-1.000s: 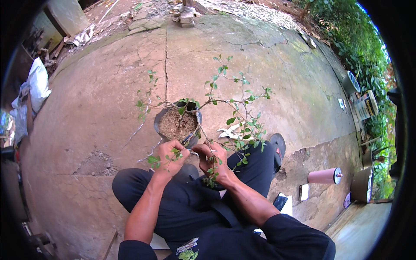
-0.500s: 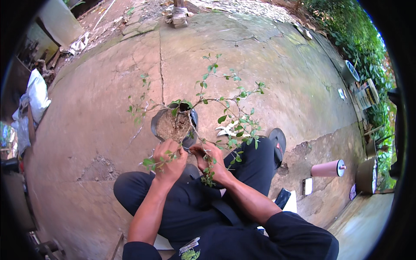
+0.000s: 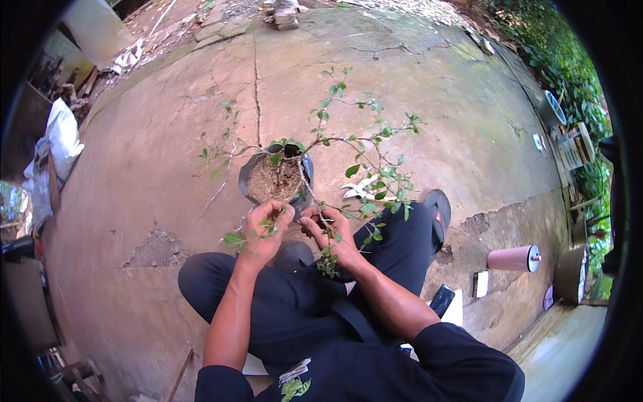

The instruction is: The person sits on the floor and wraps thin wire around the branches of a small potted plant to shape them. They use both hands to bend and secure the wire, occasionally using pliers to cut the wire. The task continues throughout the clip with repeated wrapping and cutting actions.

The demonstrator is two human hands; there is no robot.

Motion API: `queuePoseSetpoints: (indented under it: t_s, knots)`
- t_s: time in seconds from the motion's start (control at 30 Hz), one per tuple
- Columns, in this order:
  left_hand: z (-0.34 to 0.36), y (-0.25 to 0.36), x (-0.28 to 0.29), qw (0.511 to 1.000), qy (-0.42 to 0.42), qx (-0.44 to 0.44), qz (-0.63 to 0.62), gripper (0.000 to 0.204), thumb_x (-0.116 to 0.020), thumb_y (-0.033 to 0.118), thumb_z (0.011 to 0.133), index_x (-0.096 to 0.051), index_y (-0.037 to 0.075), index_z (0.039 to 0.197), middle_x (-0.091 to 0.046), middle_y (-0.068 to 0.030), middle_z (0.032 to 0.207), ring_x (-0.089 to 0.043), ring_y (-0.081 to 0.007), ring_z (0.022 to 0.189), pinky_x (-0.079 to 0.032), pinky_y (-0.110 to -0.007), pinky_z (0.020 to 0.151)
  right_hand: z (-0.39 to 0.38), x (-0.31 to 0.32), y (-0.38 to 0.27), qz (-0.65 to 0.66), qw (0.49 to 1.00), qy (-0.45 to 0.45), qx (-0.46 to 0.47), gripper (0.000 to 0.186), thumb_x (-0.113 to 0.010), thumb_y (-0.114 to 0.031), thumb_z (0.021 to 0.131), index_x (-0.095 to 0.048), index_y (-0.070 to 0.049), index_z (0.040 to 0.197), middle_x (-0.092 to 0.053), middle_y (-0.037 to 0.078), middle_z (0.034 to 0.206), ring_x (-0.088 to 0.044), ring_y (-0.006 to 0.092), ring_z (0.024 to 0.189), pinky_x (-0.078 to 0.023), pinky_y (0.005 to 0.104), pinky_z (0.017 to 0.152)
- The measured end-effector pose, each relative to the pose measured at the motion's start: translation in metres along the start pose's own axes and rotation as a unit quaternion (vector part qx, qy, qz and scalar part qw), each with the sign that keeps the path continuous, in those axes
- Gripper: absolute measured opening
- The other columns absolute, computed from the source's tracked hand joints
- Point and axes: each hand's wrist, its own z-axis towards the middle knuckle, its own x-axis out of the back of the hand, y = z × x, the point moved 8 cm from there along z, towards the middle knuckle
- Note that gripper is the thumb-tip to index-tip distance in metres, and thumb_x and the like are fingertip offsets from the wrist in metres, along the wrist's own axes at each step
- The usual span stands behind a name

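Plant (image 3: 352,171) stands in black pot (image 3: 307,166) on ground (image 3: 167,161), just beyond the person's folded legs; branches spread wide L & R, one branch (image 3: 309,194) runs over near rim toward the hands.

L hand (image 3: 263,236): thumb & fingertips together in a pinch just beyond near rim; what's between them too small to tell. Leafy sprig shows over back of hand. R hand (image 3: 337,232): thumb & index curled, prob. clamped on the near branch; leaves hang out below palm. Hands near each other, fingertips nearly touching.

Handling (judged): pot wall looks thin & floppy, prob. a soft bag, so rim a poor lifting pt; better cup low w/ both hands. Soil (image 3: 268,182) looks dry & loose; weight mod., mostly down there. Branches light, thin, springy nr tips, stiffer & woody nr base; could snap if bent sharply. Leaves small, prob. tear off easily. Best hold on branch: bare wood betw. leaf clusters, one hand bracing pot side, other bending slowly. Not slippery by look.

Shears (image 3: 362,188) lie R of pot, partly under leaves, neither hand on them.
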Motion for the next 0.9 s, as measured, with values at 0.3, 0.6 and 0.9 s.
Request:
queuePoseSetpoints:
  t_s: [0.3, 0.6, 0.9]
  knots:
    - [-0.004, 0.07, 0.022, 0.945, -0.115, 0.03, -0.304, 0.026, -0.062, 0.019, 0.095, -0.06, -0.002, 0.11, -0.064, -0.0066, 0.093, -0.061, -0.0141, 0.083, -0.049, -0.025, 0.073, -0.014, -0.009, -0.047, 0.136, 0.988, 0.018, 0.067, 0.016, -0.069, -0.011, 0.09, -0.064, 0.002, 0.097, -0.066, 0.006, 0.082, -0.061, 0.0111, 0.071, -0.049, 0.0248, 0.065]
    - [0.005, 0.083, 0.007, 0.972, -0.125, -0.01, -0.197, 0.026, -0.07, -0.001, 0.084, -0.063, -0.002, 0.109, -0.067, -0.0047, 0.094, -0.061, -0.0082, 0.085, -0.051, -0.023, 0.077, -0.006, -0.015, -0.064, 0.059, 0.987, 0.086, 0.124, 0.01, -0.068, -0.007, 0.09, -0.066, 0.002, 0.095, -0.067, 0.003, 0.083, -0.059, 0.0068, 0.074, -0.048, 0.0226, 0.068]
    - [0.001, 0.067, 0.022, 0.978, -0.069, -0.067, -0.184, 0.014, -0.07, 0.002, 0.085, -0.071, -0.001, 0.098, -0.07, -0.0046, 0.091, -0.064, -0.008, 0.083, -0.051, -0.022, 0.075, -0.006, -0.013, -0.071, -0.019, 0.97, 0.133, 0.204, 0.011, -0.067, -0.002, 0.089, -0.062, 0.003, 0.097, -0.066, 0.006, 0.084, -0.061, 0.0079, 0.077, -0.049, 0.0211, 0.069]
